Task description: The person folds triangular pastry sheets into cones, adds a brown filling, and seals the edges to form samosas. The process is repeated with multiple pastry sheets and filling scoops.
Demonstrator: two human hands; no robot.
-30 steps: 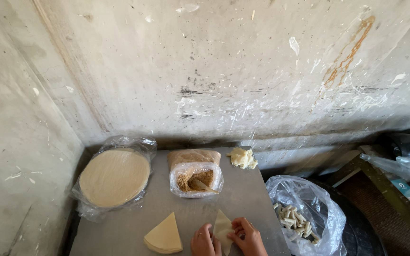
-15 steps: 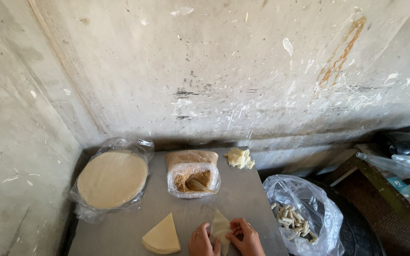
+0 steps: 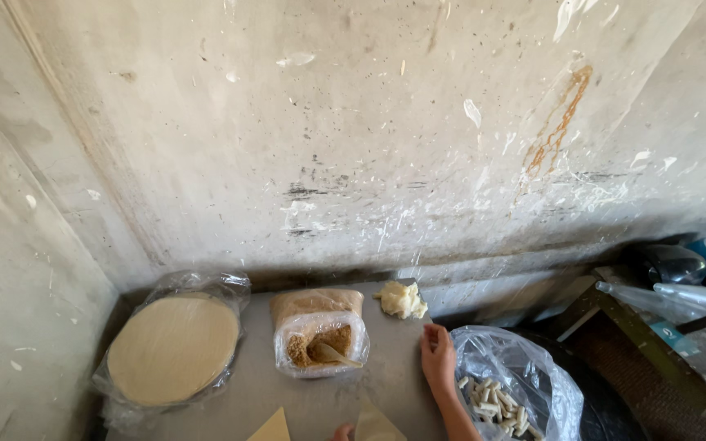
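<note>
We see the folded wrapper triangle [image 3: 376,423] lying flat on the grey board [image 3: 328,400] at the bottom edge, touched by the left hand [image 3: 341,432], of which too little shows for us to tell its grip, while the right hand [image 3: 438,360] rests loosely curled and empty on the board just beyond it. Ahead of the right hand sits a lump of pale dough [image 3: 402,300], and just right of it a clear bag of rolled pieces [image 3: 500,400]. Left of the right hand stands a bag of brown filling [image 3: 320,343] with a spoon, another wrapper wedge [image 3: 271,428] lies just left of the left hand, and farther left is a bagged stack of round wrappers [image 3: 173,347].
</note>
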